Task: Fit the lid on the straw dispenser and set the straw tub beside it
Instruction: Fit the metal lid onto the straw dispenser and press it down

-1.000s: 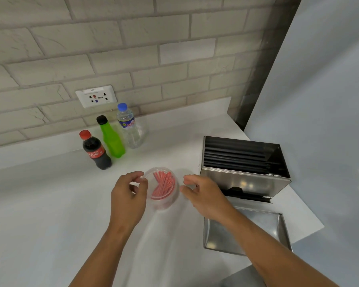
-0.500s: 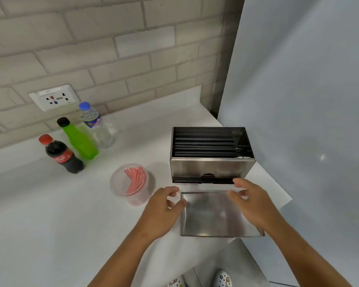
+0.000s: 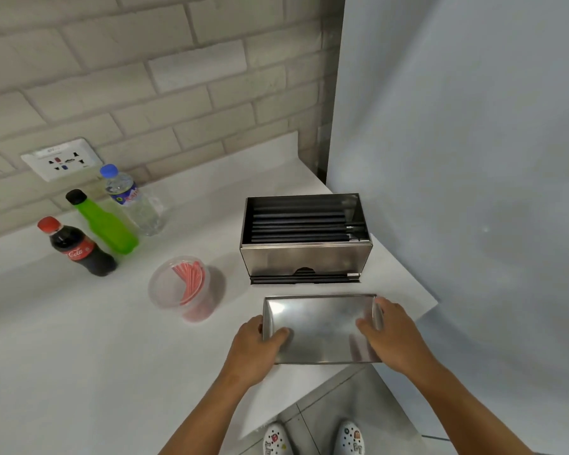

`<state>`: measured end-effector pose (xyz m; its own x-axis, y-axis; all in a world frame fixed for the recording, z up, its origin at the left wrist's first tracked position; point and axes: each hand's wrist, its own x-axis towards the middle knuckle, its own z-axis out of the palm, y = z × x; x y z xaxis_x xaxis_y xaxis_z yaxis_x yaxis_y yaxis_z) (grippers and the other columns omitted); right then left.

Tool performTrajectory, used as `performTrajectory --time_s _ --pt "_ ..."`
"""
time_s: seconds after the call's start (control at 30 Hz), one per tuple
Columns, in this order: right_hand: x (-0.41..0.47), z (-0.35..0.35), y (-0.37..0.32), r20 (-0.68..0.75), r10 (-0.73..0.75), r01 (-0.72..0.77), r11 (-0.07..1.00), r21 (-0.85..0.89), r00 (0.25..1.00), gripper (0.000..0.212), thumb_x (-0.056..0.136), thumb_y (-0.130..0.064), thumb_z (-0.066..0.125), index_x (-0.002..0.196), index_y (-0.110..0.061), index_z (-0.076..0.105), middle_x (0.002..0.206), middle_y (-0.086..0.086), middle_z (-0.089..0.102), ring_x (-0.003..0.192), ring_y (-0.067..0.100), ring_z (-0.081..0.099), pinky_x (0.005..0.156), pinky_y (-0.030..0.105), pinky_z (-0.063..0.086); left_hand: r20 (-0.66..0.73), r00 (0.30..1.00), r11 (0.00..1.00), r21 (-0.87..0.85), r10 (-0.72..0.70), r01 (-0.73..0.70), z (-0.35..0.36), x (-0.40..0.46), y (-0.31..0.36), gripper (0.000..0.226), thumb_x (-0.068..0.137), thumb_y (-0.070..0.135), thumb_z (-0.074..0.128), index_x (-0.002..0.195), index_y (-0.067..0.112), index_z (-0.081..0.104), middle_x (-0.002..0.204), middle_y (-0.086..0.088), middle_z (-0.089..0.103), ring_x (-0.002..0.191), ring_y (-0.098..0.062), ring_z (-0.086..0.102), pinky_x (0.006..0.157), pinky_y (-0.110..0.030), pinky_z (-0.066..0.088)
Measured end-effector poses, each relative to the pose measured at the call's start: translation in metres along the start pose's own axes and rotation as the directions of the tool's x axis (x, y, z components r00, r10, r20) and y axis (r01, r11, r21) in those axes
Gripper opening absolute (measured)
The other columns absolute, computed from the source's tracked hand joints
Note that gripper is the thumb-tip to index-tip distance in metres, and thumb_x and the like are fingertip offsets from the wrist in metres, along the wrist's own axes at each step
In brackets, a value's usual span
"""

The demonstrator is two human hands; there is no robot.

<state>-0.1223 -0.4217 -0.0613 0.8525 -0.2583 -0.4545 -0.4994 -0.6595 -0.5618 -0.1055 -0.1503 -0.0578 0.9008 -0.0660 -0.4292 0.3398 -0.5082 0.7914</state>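
Head cam shows left hand [image 3: 255, 344] and right hand [image 3: 390, 336] clamped on the steel lid [image 3: 321, 328] just in front of the open straw dispenser [image 3: 304, 239], straw tub [image 3: 181, 287] sitting to its left, and honestly that shiny lid could slip or go on crooked if it tilts.

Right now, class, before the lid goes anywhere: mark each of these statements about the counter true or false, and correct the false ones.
1. Both hands grip the metal lid, the left hand at one end and the right hand at the other. True.
2. The lid already sits on the straw dispenser. False: the dispenser is open on top, with black straws showing inside.
3. The straw tub holds red straws. True.
4. The straw tub stands to the right of the dispenser. False: it stands to its left.
5. Three bottles stand near the brick wall. True.
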Motion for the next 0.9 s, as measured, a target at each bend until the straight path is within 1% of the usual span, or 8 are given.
performTrajectory --time_s 0.17,0.27,0.37,0.43,0.57,0.73,0.83,0.9 --pt "-0.005 -0.003 -0.003 -0.029 -0.02 0.02 1.0 -0.002 0.999 0.062 0.098 -0.047 0.062 0.149 -0.016 0.044 0.142 0.008 0.055 0.115 0.023 0.058 0.092 0.029 0.044 -0.219 0.972 0.995 -0.023 0.086 -0.093 -0.003 -0.018 0.013 0.025 0.099 0.031 0.068 0.12 0.043 0.063 0.109 0.017 0.067 0.09 0.002 0.064 0.062 -0.008 0.047" --pt "-0.006 -0.008 -0.007 -0.033 -0.047 0.048 0.998 0.028 0.998 0.053 0.098 -0.049 0.062 0.14 -0.018 0.054 0.135 0.005 0.062 0.104 0.016 0.055 0.089 0.027 0.043 -0.294 0.929 0.969 -0.03 0.225 -0.245 -0.012 -0.035 0.026 0.04 0.1 0.032 0.065 0.11 0.07 0.057 0.115 0.02 0.063 0.1 0.004 0.065 0.071 -0.005 0.049" --pt "-0.006 -0.015 -0.015 -0.002 -0.075 0.075 0.992 0.097 0.997 0.047 0.098 -0.047 0.064 0.134 -0.018 0.062 0.128 0.004 0.067 0.107 0.02 0.062 0.089 0.03 0.047 -0.327 0.884 0.935 0.0 0.334 -0.353 -0.017 -0.053 0.046 0.029 0.098 0.064 0.051 0.125 0.074 0.048 0.132 0.044 0.052 0.125 0.02 0.048 0.09 0.002 0.042" --pt "-0.006 -0.022 -0.024 0.024 -0.088 0.084 0.987 0.133 0.996 0.042 0.098 -0.046 0.064 0.129 -0.019 0.066 0.125 0.002 0.069 0.111 0.023 0.065 0.092 0.032 0.049 -0.312 0.857 0.908 0.059 0.411 -0.414 -0.018 -0.06 0.055 0.063 0.09 0.084 0.034 0.148 0.06 0.028 0.145 0.061 0.024 0.139 0.03 0.022 0.102 0.008 0.023" --pt "-0.008 -0.034 -0.038 0.101 -0.135 0.111 0.97 0.217 0.986 0.019 0.095 -0.044 0.069 0.092 -0.027 0.077 0.1 -0.004 0.075 0.094 0.017 0.069 0.082 0.029 0.054 -0.221 0.798 0.827 0.089 0.56 -0.556 -0.027 -0.065 0.069 0.089 0.094 0.08 0.034 0.166 0.033 0.008 0.171 0.03 0.004 0.158 0.005 0.003 0.123 -0.01 0.01" --pt "-0.016 -0.054 -0.047 0.363 -0.148 0.012 0.936 0.351 0.92 0.043 0.071 -0.065 0.072 0.092 -0.029 0.084 0.093 -0.002 0.08 0.087 0.017 0.074 0.073 0.028 0.055 -0.14 0.716 0.719 0.296 0.684 -0.629 -0.049 -0.054 0.091 0.095 0.075 0.083 0.066 0.151 0.057 0.015 0.174 0.016 0.01 0.162 -0.01 -0.005 0.124 -0.033 0.011" --pt "-0.016 -0.065 -0.048 0.438 -0.149 -0.106 0.856 0.507 0.887 0.047 0.084 -0.061 0.074 0.097 -0.017 0.085 0.089 0.005 0.078 0.078 0.019 0.072 0.076 0.038 0.058 -0.148 0.631 0.644 0.278 0.762 -0.712 -0.068 -0.04 0.102 0.085 0.071 0.078 0.074 0.137 0.045 0.032 0.152 0.004 0.039 0.153 0.0 0.023 0.122 -0.021 0.025" --pt "-0.016 -0.072 -0.049 0.447 -0.191 -0.139 0.783 0.607 0.874 0.061 0.074 -0.063 0.077 0.102 -0.008 0.083 0.092 0.01 0.077 0.086 0.025 0.075 0.076 0.042 0.062 -0.22 0.606 0.645 0.234 0.764 -0.728 -0.077 -0.03 0.108 0.084 0.067 0.075 0.08 0.128 0.034 0.038 0.13 -0.004 0.05 0.128 0.0 0.045 0.106 -0.015 0.036"
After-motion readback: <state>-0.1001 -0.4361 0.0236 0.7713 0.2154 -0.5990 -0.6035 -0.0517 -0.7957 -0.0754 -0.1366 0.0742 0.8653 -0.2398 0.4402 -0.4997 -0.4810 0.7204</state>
